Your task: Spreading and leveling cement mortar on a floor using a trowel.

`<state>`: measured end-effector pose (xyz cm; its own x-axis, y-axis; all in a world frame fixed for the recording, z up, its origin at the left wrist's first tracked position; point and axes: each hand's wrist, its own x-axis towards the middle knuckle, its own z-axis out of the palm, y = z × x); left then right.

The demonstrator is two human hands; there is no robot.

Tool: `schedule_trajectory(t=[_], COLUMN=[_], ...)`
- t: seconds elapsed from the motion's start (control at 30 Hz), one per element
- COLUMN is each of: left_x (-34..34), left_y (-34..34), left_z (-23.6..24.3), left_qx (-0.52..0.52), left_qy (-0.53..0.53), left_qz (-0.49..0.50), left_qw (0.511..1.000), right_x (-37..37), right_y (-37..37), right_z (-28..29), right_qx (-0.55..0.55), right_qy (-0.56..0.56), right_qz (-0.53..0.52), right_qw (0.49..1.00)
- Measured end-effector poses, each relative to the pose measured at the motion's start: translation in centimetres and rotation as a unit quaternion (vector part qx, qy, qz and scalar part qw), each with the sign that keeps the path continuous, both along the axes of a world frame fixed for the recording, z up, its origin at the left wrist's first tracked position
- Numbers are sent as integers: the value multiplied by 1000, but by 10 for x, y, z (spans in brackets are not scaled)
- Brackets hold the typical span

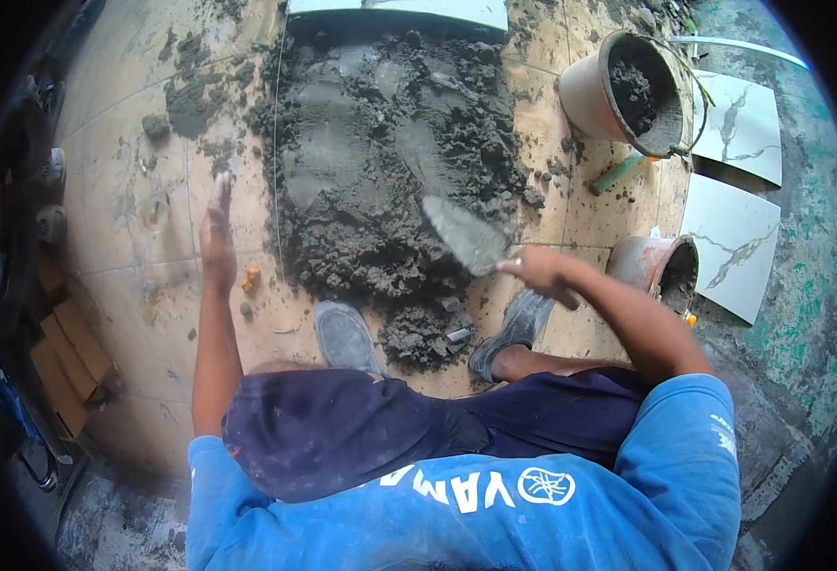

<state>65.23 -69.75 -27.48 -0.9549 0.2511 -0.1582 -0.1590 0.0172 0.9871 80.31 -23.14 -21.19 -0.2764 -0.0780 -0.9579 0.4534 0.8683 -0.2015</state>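
My right hand (pixel 538 271) grips the handle of a trowel (pixel 466 238), its mortar-coated blade over the right part of a bed of grey mortar (pixel 352 171). The bed has smoothed patches, with rough crumbly mortar toward my feet. My left hand (pixel 217 224) is raised to the left of the bed over the beige tiled floor (pixel 133 238), fingers stretched out and holding nothing. My two dusty shoes (pixel 347 338) rest at the near edge, either side of a loose mortar heap (pixel 409 338).
A bucket of mortar (pixel 585 95) stands back right beside a green object (pixel 617 173); another bucket (pixel 633 266) sits nearer. White veined tiles (pixel 728 243) lie at right, another tile (pixel 395 9) at the far edge. Cardboard (pixel 66 347) lies left, small orange pieces (pixel 252 278) near my left hand.
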Motion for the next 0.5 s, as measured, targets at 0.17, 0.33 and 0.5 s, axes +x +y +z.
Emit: schedule_trajectory(t=[0.17,0.33,0.5], left_x=[-13,-9,32], left_y=[35,49,48], left_z=[22,27,26], left_qx=[-12,-35,-42], left_qy=[59,91,29], left_qz=[-21,-47,-73], left_qw=[998,994,996], right_x=[38,62,91], right_y=[-52,-26,18], right_z=[-32,-6,-23], right_qx=[-32,-42,5], right_qy=[25,90,77], right_qz=[-93,-174,-404], right_qw=[995,980,912])
